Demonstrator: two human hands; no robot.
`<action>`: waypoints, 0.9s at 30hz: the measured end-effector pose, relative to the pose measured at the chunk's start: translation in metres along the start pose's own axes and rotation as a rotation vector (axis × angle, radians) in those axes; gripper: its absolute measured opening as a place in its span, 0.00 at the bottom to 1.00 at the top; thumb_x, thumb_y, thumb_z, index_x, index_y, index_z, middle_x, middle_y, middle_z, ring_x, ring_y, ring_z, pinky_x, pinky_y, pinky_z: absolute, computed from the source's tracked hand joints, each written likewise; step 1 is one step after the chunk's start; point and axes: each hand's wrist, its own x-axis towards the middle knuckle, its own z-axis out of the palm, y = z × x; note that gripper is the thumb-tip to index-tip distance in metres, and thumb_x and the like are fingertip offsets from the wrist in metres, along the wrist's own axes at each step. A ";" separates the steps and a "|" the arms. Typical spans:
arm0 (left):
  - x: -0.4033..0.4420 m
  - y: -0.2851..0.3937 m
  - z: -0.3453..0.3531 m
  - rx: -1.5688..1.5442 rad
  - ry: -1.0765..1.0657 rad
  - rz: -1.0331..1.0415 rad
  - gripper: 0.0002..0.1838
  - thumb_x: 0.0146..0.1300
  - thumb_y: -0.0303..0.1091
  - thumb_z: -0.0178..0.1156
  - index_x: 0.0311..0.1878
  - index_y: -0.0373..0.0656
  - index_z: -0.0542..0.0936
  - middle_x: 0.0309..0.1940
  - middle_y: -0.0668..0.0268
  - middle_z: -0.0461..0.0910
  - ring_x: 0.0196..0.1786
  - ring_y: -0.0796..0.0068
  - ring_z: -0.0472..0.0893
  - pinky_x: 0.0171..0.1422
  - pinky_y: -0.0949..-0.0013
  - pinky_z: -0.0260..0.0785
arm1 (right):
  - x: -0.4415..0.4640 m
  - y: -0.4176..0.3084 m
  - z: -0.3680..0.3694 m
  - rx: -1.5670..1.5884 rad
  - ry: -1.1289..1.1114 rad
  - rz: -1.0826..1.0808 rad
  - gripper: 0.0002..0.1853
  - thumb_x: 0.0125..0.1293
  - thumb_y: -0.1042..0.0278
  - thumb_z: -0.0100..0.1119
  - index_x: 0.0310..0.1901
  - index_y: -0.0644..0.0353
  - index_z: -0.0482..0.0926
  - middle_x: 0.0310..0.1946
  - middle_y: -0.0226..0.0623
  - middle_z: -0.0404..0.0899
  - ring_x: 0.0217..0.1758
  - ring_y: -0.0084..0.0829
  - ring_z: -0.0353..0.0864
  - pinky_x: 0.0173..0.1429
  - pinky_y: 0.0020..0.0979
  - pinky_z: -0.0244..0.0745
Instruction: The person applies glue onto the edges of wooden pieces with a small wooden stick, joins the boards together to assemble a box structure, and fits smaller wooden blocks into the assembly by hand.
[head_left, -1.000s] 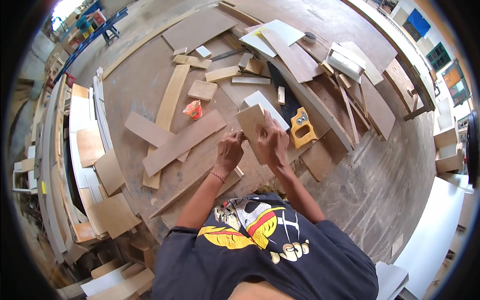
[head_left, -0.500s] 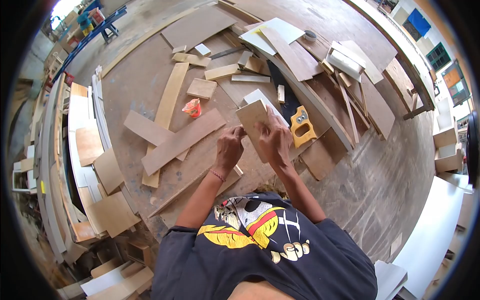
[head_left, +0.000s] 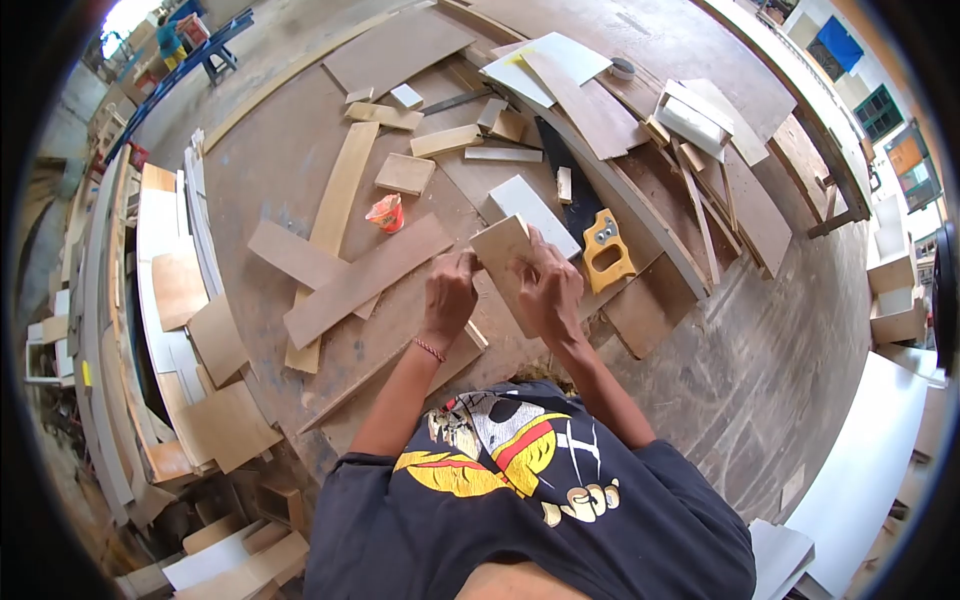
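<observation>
Since the frame half a second earlier, the board (head_left: 500, 258) had dropped slightly toward the person, exposing more of the white block (head_left: 535, 212), and the left hand (head_left: 450, 292) had shifted marginally toward nine o'clock. Directions were taken from the board, which was held tilted above the table (head_left: 262, 195); contact at its lower end could not be confirmed. The right hand (head_left: 550, 290) gripped it from the three o'clock side, apparently to steady it and leave the opposite edge accessible. The left hand was curled closed at that edge; whether it pinched anything could not be told. The white block lay at one o'clock, just beyond the board. The saw (head_left: 600, 232) lay between two and three, its handle near a long rail (head_left: 655, 232), which limited room there. The plank (head_left: 370, 283) at nine restricted leftward travel; the wider gap ran toward eleven, between the red cup (head_left: 387, 214) and the white block.
</observation>
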 end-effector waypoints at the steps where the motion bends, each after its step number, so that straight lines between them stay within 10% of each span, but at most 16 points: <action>1: 0.005 -0.004 -0.001 0.031 -0.019 -0.039 0.16 0.50 0.20 0.55 0.45 0.40 0.79 0.44 0.53 0.79 0.48 0.57 0.78 0.51 0.62 0.70 | -0.002 -0.001 -0.002 0.029 0.025 -0.034 0.26 0.54 0.71 0.61 0.58 0.61 0.72 0.39 0.46 0.80 0.37 0.44 0.81 0.40 0.37 0.74; 8: 0.015 0.022 -0.018 0.221 0.263 0.159 0.22 0.50 0.19 0.58 0.50 0.45 0.79 0.55 0.54 0.73 0.58 0.57 0.73 0.54 0.64 0.68 | 0.017 0.013 -0.007 0.178 0.112 0.142 0.22 0.58 0.77 0.56 0.57 0.63 0.72 0.44 0.46 0.80 0.44 0.34 0.82 0.46 0.29 0.74; 19: 0.011 0.034 -0.005 -1.512 0.063 -0.621 0.17 0.63 0.30 0.59 0.55 0.39 0.75 0.51 0.66 0.76 0.51 0.73 0.76 0.54 0.71 0.70 | 0.021 0.038 0.025 1.245 0.000 0.473 0.14 0.68 0.71 0.52 0.52 0.65 0.74 0.42 0.32 0.80 0.40 0.19 0.76 0.46 0.22 0.71; 22: 0.021 0.013 0.001 -1.144 0.012 -0.195 0.24 0.63 0.31 0.60 0.61 0.39 0.67 0.57 0.62 0.72 0.57 0.73 0.72 0.59 0.73 0.67 | 0.020 0.045 0.023 1.346 -0.126 0.524 0.14 0.67 0.69 0.54 0.52 0.65 0.75 0.42 0.32 0.80 0.40 0.18 0.77 0.45 0.22 0.73; 27: 0.020 0.004 -0.008 -1.465 -0.183 -0.453 0.36 0.54 0.29 0.68 0.62 0.29 0.60 0.49 0.58 0.77 0.51 0.74 0.76 0.54 0.75 0.69 | 0.022 0.052 0.018 1.282 -0.230 0.461 0.17 0.66 0.69 0.56 0.55 0.65 0.73 0.46 0.34 0.80 0.44 0.21 0.78 0.48 0.23 0.74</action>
